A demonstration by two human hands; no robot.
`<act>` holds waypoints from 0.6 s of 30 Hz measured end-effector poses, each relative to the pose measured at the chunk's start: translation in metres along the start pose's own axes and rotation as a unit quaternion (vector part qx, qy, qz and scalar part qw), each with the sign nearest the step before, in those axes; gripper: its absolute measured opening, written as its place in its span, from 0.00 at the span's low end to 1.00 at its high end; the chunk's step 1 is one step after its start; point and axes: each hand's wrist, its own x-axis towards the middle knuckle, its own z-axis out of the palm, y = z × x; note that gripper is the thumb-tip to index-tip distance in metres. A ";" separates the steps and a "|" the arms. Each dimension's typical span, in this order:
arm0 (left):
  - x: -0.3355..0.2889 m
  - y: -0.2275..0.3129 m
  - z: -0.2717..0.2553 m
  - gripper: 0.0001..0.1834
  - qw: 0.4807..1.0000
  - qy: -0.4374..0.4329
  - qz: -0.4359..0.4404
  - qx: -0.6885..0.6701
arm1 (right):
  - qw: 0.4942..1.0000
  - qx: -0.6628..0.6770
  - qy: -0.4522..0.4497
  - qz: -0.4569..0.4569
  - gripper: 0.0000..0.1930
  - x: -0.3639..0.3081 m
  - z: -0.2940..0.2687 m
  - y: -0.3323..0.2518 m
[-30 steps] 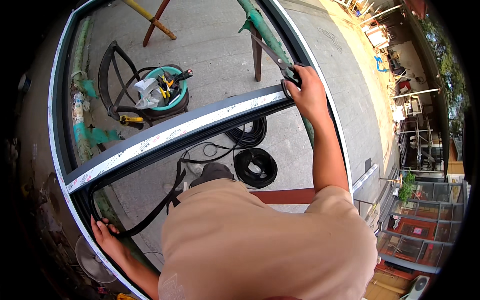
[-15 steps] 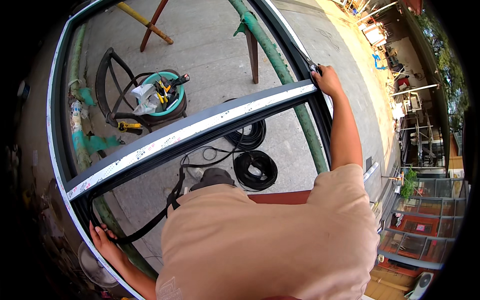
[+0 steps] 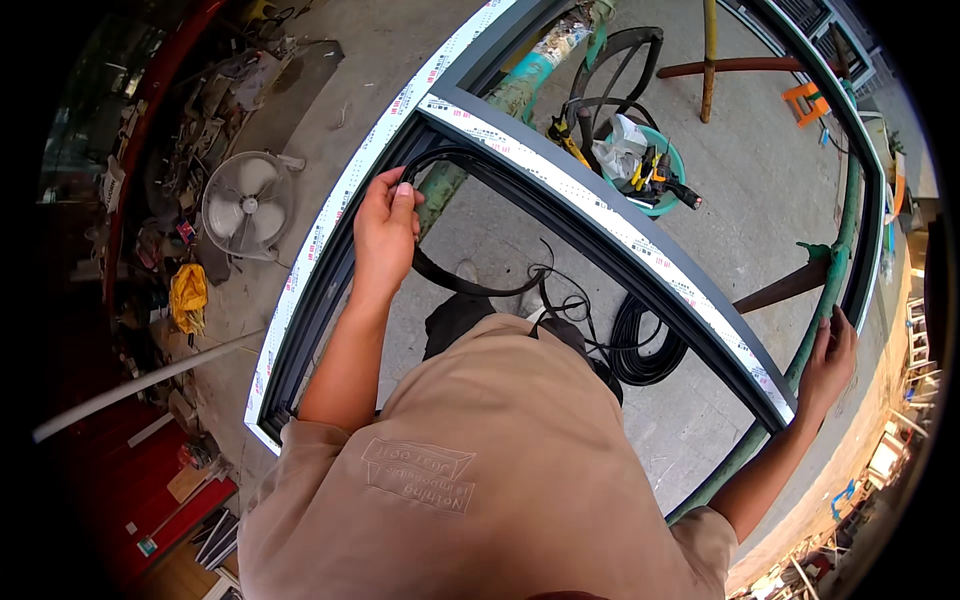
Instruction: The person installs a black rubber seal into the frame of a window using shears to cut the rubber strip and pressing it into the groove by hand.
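A large dark window frame [image 3: 318, 278] with white printed film along its edges lies in front of me on green-painted pipes [image 3: 520, 85]. A crossbar [image 3: 620, 225] divides it. My left hand [image 3: 388, 225] pinches a black rubber strip [image 3: 455, 285] at the inner corner where the crossbar meets the left rail. From there the strip curves along the corner and hangs down inside the opening. My right hand [image 3: 832, 365] is at the right rail, beyond the crossbar's far end, with its fingers bent. What those fingers hold is hidden.
Coils of black strip [image 3: 645, 345] lie on the concrete under the frame. Beyond the crossbar stands a teal basin [image 3: 672, 170] of hand tools and a plastic bag. A white fan [image 3: 248, 205] is at the left, an orange stool [image 3: 805, 103] at the far right.
My view has swung toward the left, so the frame appears turned. My left hand has moved up to the corner with the strip. The tool seen at my right hand no longer shows.
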 end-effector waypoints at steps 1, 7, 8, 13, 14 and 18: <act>-0.003 0.001 0.002 0.19 1.000 0.017 0.011 0.002 | 0.997 0.015 -0.006 -0.070 0.18 0.009 0.015 -0.046; 0.004 -0.004 0.024 0.21 0.996 0.082 0.025 -0.029 | 0.923 0.142 -0.108 -0.341 0.22 0.019 0.068 -0.281; 0.007 -0.006 0.028 0.22 0.995 0.084 0.020 -0.049 | 0.903 0.168 -0.133 -0.373 0.24 0.018 0.076 -0.307; 0.019 -0.007 0.036 0.22 0.993 0.098 0.001 -0.062 | 0.852 0.204 -0.190 -0.443 0.35 0.011 0.124 -0.396; 0.020 -0.007 0.036 0.22 0.995 0.083 -0.001 -0.056 | 0.848 0.197 -0.193 -0.452 0.35 0.010 0.130 -0.406; 0.020 -0.003 0.033 0.24 0.996 0.070 -0.009 -0.055 | 0.859 0.178 -0.117 -0.465 0.40 0.011 0.167 -0.426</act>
